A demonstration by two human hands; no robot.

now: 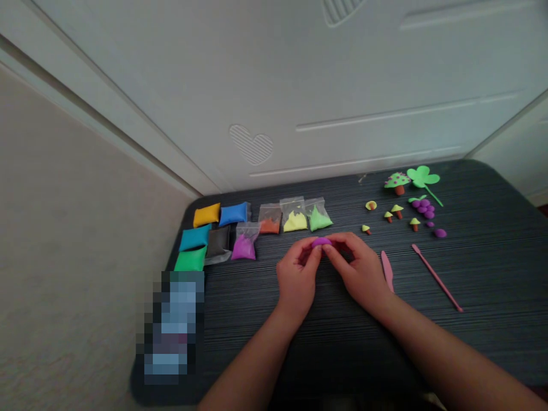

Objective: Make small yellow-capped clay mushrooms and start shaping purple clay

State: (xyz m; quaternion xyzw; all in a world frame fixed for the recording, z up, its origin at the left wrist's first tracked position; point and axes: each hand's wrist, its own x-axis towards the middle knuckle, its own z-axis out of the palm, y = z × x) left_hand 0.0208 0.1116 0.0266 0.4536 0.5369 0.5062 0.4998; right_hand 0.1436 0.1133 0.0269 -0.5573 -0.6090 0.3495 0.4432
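Note:
My left hand [297,275] and my right hand [358,267] meet over the middle of the dark striped table [492,274]. Between their fingertips both pinch a small purple lump of clay [321,242]. The fingers of each hand are curled in around it. Just right of my right hand lies a pink flat modelling knife [387,270], and farther right a long thin pink tool [436,278].
Several clay packets lie at the left: yellow [206,214], blue [233,213], teal [194,237], black [218,241], green [190,260], purple [244,245], orange [269,224], pale yellow [294,220], light green [319,217]. Clay mushrooms [397,182], purple grapes [423,208] and a green clover [423,178] sit at back right. A blurred object [173,325] lies front left.

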